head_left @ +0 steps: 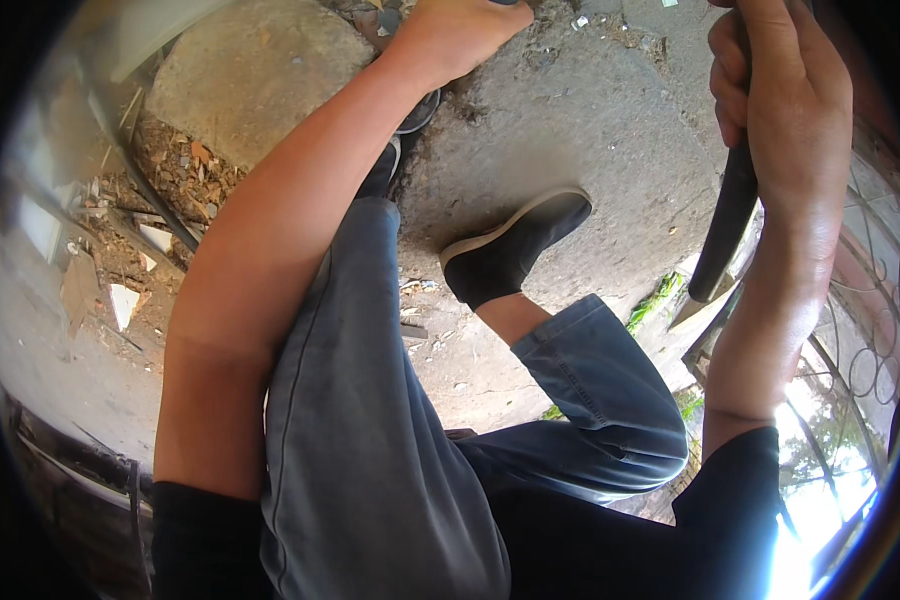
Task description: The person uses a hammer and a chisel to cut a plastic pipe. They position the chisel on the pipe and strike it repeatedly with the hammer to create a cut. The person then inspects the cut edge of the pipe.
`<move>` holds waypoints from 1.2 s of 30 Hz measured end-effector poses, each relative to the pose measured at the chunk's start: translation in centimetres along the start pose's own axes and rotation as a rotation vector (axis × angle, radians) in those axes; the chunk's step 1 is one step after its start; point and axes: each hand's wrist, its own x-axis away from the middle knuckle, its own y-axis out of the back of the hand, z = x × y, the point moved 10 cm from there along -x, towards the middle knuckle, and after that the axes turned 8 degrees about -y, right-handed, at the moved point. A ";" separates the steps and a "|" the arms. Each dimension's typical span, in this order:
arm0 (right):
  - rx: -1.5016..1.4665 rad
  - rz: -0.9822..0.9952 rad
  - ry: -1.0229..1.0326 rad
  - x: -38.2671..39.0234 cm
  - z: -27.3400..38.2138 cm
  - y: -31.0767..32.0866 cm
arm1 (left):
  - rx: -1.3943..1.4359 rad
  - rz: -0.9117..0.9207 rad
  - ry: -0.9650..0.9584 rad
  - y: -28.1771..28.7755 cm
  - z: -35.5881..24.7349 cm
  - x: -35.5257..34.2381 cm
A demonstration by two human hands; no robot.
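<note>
Two hands reach the top of the frame: the right hand (790, 100), upper right, is closed firmly around a black handle (725, 230) whose butt points downward; the left hand (460, 40), upper centre, looks curled about a dark thing (505, 2), of which only a sliver shows. Both held things run out of sight, so what is done and what is left cannot be told. Mid-frame, a black shoe (535, 235) stands by a concrete slab (630, 120); broken white shards (123, 305) lie at left.
</note>
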 end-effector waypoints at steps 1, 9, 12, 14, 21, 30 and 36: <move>0.028 0.012 0.025 -0.2 -0.6 -1.0 | 0.089 0.019 -0.015 -0.3 1.0 -0.3; -0.006 0.187 0.078 -0.6 -4.5 -3.9 | -0.157 0.000 -0.177 0.6 4.7 2.6; -0.096 0.110 -0.091 0.0 -4.1 -2.2 | 0.253 0.022 -0.066 0.7 1.6 1.7; -0.120 0.139 -0.033 0.0 -4.3 -1.9 | 0.324 -0.017 0.016 0.8 -0.1 0.7; -0.050 0.261 0.106 1.5 -5.3 -2.0 | 0.511 0.061 0.028 -0.2 0.9 0.5; -0.125 0.325 0.145 2.7 -4.6 -2.4 | 0.550 0.057 -0.034 0.5 1.9 1.0; -0.047 0.222 0.216 3.1 -3.0 -2.7 | 0.342 0.060 -0.048 0.8 1.1 1.3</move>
